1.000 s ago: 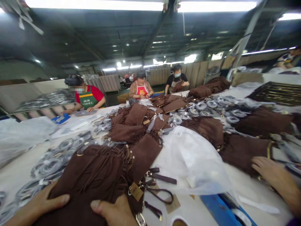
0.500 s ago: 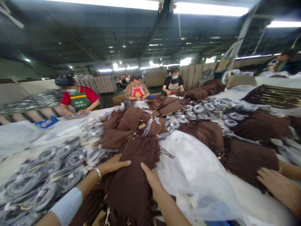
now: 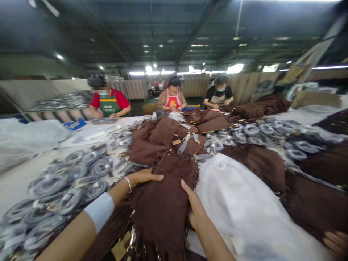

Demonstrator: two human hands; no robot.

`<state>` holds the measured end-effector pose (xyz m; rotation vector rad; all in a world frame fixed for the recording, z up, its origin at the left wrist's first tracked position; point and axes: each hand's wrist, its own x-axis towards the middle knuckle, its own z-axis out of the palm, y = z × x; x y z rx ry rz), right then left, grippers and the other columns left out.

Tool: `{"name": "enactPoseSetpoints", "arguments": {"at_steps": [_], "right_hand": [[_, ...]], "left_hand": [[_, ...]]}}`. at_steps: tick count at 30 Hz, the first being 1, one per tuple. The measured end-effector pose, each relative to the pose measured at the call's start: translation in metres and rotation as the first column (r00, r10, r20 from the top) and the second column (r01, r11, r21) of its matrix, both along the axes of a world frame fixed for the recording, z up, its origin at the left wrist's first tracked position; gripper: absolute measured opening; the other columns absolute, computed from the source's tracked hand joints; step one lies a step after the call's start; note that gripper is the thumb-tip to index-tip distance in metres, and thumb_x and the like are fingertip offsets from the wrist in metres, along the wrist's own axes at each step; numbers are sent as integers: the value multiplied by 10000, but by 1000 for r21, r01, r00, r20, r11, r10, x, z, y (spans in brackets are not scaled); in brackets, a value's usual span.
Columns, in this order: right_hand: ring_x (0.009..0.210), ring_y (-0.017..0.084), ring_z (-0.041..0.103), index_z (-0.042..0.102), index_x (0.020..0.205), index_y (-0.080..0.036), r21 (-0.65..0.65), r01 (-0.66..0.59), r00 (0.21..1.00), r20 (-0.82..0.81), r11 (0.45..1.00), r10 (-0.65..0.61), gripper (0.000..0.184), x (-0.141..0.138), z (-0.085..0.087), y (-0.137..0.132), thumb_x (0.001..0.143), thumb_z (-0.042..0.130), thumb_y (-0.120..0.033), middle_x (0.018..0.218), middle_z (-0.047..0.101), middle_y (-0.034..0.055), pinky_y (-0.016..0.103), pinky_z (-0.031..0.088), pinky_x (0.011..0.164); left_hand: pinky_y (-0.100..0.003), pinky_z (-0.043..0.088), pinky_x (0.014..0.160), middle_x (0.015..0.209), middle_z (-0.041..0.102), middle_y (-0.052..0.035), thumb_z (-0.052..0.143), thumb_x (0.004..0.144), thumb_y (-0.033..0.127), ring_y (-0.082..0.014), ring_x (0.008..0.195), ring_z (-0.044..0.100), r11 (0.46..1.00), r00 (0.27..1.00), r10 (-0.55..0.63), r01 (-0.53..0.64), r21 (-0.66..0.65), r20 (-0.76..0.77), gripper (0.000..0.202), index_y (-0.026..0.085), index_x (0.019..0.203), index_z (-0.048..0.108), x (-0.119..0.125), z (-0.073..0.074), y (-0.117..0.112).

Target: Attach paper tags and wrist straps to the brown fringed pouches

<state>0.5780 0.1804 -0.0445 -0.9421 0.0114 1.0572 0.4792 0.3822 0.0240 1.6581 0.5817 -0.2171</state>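
Observation:
A dark brown fringed bag (image 3: 165,195) is gripped from both sides in front of me. My left hand (image 3: 144,176), below a bracelet and a pale blue band, holds its left edge with the thumb lying on top. On the opposite edge, my right hand (image 3: 193,203) has its thumb on the fabric and its fingers hidden underneath. Gold-coloured hardware and a tan tag (image 3: 119,250) hang by the lower end. More brown bags (image 3: 148,156) lie heaped just beyond. To the right of my right hand is a white plastic bag (image 3: 233,195).
Coiled straps in clear wrap (image 3: 51,185) cover the left of the table, with more coils (image 3: 251,129) at the right. Another person's hand (image 3: 335,242) rests near brown bags (image 3: 318,203) at the right edge. Several co-workers, one in a green apron (image 3: 110,106), are across the table.
My view has turned slightly left and down, so the scene sits further right. Both hands keep hold of the same bag. The neighbouring person's hand has shifted toward the lower right edge.

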Motion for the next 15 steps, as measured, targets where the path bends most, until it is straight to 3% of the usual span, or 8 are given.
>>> {"name": "enactPoseSetpoints", "arguments": {"at_steps": [3, 7, 11, 15], "right_hand": [[904, 251, 704, 668, 1085, -148, -33, -142, 982, -126, 989, 137, 478, 6, 16, 5, 727, 714, -461, 973, 744, 101, 402, 551, 859], [807, 240, 716, 698, 993, -168, -17, -120, 989, -84, 993, 118, 339, 3, 48, 12, 711, 738, -351, 909, 758, 69, 385, 574, 808], [746, 203, 714, 709, 969, -180, 27, -66, 998, 0, 997, 66, 289, -25, 94, 8, 695, 733, -269, 878, 763, 38, 316, 585, 759], [847, 236, 706, 690, 1053, -162, 133, -141, 988, 78, 981, 131, 373, -77, 144, -6, 715, 712, -318, 956, 751, 54, 364, 571, 814]], "left_hand": [[-441, 504, 923, 1124, 694, -131, 767, 629, 537, -348, 1042, 636, 997, 998, 58, -57, -56, 18, 605, 166, 1097, 675, -3, 2, 4], [-412, 529, 872, 1086, 709, -133, 788, 609, 524, -335, 999, 656, 987, 986, 140, -132, -93, 86, 579, 162, 1051, 694, -20, 23, 7], [-363, 535, 861, 1147, 688, -106, 804, 614, 480, -304, 1013, 654, 982, 959, 190, -184, -49, 209, 585, 190, 1104, 668, -60, 74, -8], [-363, 504, 874, 1203, 649, -125, 680, 756, 416, -286, 1001, 649, 970, 926, 184, -226, 92, 329, 627, 68, 1258, 538, -126, 136, -44]]}}
